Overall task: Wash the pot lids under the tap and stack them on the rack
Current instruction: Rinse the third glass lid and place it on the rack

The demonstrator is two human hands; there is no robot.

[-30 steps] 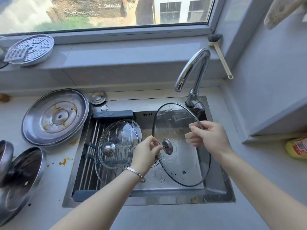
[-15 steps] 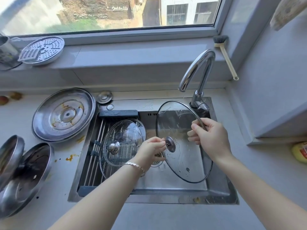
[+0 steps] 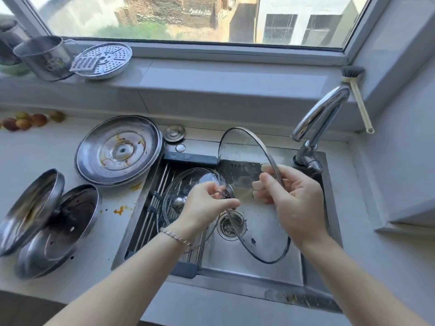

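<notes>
Two bare hands are working over the steel sink (image 3: pixel 313 267), which is sitting sunk into the pale counter (image 3: pixel 58 147) below a window sill. Largest of the loose pieces, a stained steel lid (image 3: pixel 117 150) is lying flat on the counter just left of the sink, and two more steel lids (image 3: pixel 50 223) are leaning together nearer the left edge. Over the basin, a glass lid (image 3: pixel 256 234) is standing tilted on edge, its upper rim reaching up toward the back of the sink and its lower rim hanging above the drain (image 3: pixel 229 225). A second glass lid (image 3: pixel 188 184) is resting on the roll-up rack (image 3: pixel 153 208) that is spanning the left part of the sink. The right hand (image 3: pixel 292 203) is gripping the tilted lid's metal rim, thumb in front and fingers behind the glass. The left hand (image 3: pixel 207 205) is pinching closed around that lid's knob (image 3: pixel 229 192). The tap (image 3: pixel 317 121) is arching over the sink's right rear corner, well apart from the lid; I cannot tell whether water is running. A dish brush (image 3: pixel 357 95) is leaning in the window corner.
</notes>
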